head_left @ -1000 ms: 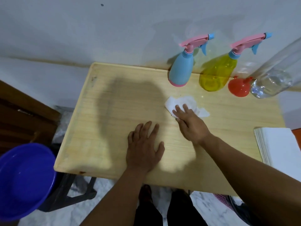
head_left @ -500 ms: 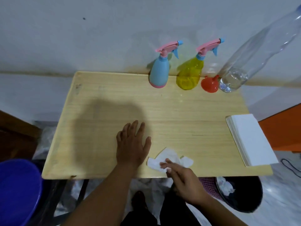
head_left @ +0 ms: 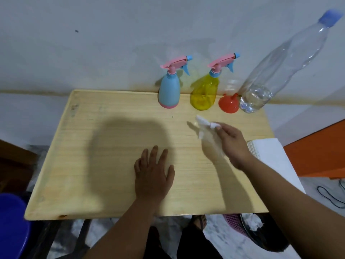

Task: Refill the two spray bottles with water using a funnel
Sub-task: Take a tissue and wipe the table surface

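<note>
A blue spray bottle point(head_left: 169, 90) and a yellow spray bottle point(head_left: 205, 92), both with pink trigger heads, stand at the back of the wooden table point(head_left: 112, 146). An orange funnel point(head_left: 228, 104) lies mouth-down to their right. Beside it stands a clear water bottle point(head_left: 261, 94) with a blue cap and a little water at the bottom. My left hand point(head_left: 152, 174) lies flat on the table, fingers apart. My right hand point(head_left: 232, 144) is raised above the table's right part and pinches a crumpled white tissue point(head_left: 204, 128), which looks blurred.
A stack of white tissues point(head_left: 270, 156) lies at the table's right edge. A bin with a pink rim point(head_left: 235, 221) and used tissue inside sits on the floor below. A blue tub point(head_left: 11, 225) is at the lower left. The wall is right behind the bottles.
My right hand has lifted the tissue from the table's front edge and carried it up and to the right, nearer the funnel. My left hand has stayed flat on the table.
</note>
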